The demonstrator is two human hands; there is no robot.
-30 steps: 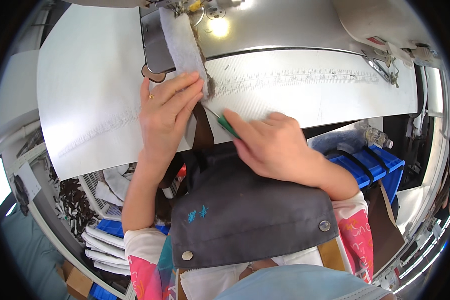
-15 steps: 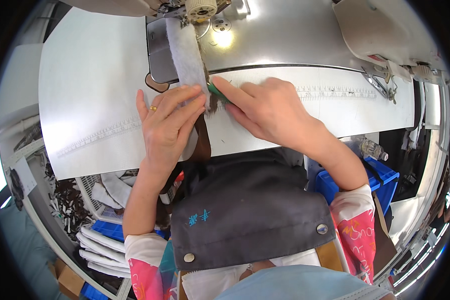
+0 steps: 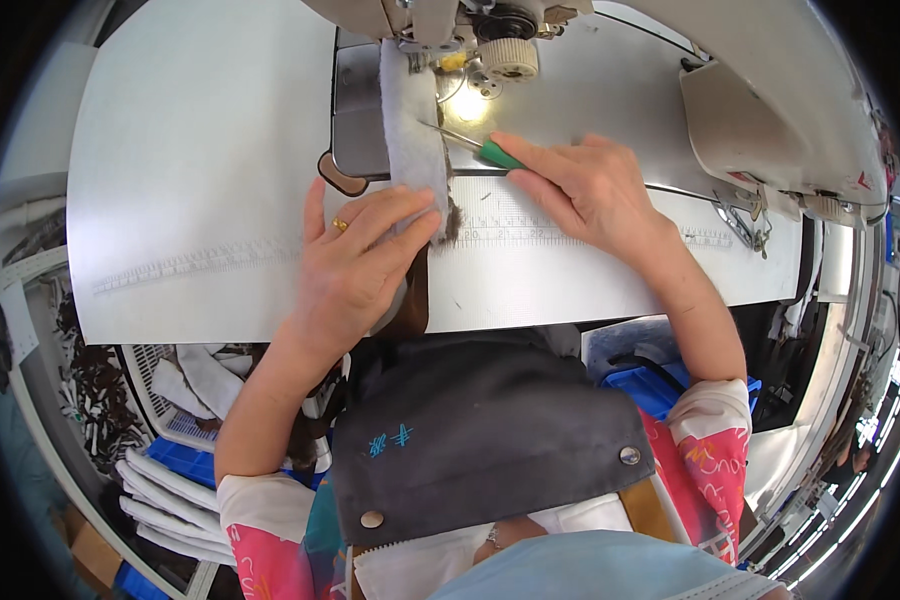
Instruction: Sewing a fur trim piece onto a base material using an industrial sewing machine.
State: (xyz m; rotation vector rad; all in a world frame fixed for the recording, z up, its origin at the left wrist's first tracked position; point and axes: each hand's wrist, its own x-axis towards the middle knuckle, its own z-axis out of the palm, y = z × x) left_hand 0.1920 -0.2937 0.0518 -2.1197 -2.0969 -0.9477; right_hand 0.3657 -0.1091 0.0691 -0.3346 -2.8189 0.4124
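Note:
A strip of white plush fabric (image 3: 413,135) with a brown furry edge runs from under the sewing machine head (image 3: 435,25) toward me. My left hand (image 3: 365,250) holds its near end, fingers pressed together on top; the thumb's grip below is partly hidden. In my right hand (image 3: 600,185) is an awl (image 3: 496,154) with a green handle and a thin metal shaft. Its tip lies at the strip's white face, a little short of the machine's needle area. Whether the point presses in, I cannot tell.
The white table (image 3: 200,150) bears printed ruler scales. Metal snips (image 3: 738,222) lie at its right. Below left stand a white basket (image 3: 160,400) with fabric pieces and a stack of folded white pieces (image 3: 170,505). A blue crate (image 3: 650,385) is below right.
My right hand has moved the awl away from my left fingers, up along the strip, baring its shaft. My left hand still holds the strip's near end. The whole view has shifted.

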